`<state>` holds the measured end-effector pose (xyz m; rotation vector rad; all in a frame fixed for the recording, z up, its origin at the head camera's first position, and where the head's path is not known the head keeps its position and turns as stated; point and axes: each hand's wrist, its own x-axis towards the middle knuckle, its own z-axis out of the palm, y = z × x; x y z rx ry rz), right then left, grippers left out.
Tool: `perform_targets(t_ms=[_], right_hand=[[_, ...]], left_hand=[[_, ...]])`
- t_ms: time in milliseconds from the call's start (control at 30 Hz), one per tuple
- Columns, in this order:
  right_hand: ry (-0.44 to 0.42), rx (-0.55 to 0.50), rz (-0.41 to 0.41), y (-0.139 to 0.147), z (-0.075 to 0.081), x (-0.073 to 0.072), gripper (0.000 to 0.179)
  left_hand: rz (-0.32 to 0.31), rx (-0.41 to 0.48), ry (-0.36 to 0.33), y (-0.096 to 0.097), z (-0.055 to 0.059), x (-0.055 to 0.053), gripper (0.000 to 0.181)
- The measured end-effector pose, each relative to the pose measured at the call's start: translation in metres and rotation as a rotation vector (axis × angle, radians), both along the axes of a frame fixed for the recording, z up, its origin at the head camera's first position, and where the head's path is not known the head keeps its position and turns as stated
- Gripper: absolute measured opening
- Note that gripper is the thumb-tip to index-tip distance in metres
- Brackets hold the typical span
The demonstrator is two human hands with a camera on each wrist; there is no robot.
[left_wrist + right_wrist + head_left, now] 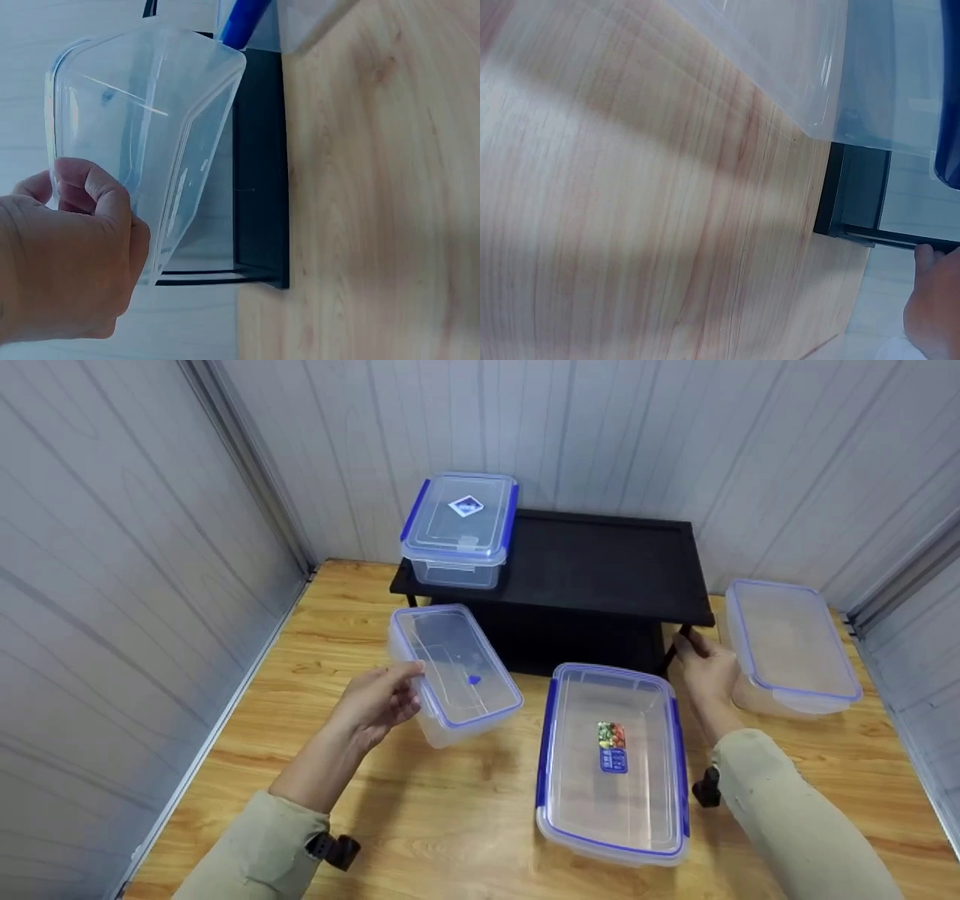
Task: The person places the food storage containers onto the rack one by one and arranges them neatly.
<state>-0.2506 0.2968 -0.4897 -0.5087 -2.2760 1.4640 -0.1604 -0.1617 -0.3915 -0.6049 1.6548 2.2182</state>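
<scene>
My left hand (379, 701) pinches the long side of a small clear plastic food container (457, 667) with a blue-edged lid, tilted above the table. In the left wrist view the thumb and curled fingers of that hand (90, 240) grip the container's rim (56, 112). A black two-tier shelf (607, 562) stands behind. My right hand (709, 667) grips its front right leg (684, 631), just under the top board. In the right wrist view the fingers of the right hand (937, 300) are partly cut off at the frame's edge, around the leg (889, 238).
A blue-clipped container (459, 521) with a lid sits on the shelf's top left. A large lidded container (611, 810) with blue side clips is in front, between the forearms. Another clear container (795, 637) stands right of the shelf. Panelled walls (150, 510) enclose the wooden table (300, 660).
</scene>
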Motion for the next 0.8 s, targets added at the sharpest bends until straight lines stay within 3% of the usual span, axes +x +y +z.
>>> perform_targets(t_ms=[200,333,533,800], right_hand=[[-0.016,0.005,0.011,0.0,0.0,0.002,0.034],[-0.017,0.013,0.019,0.001,0.001,0.002,0.034],[-0.036,-0.054,0.044,0.001,0.004,0.002,0.037],[-0.051,0.008,0.022,0.002,0.003,0.001,0.036]], left_hand=[[-0.015,-0.005,-0.027,-0.003,-0.034,0.0,0.018],[-0.013,0.011,-0.048,-0.007,-0.045,0.0,0.015],[-0.014,0.031,-0.039,-0.018,-0.041,0.003,0.018],[-0.047,0.049,0.007,-0.034,-0.027,0.013,0.015]])
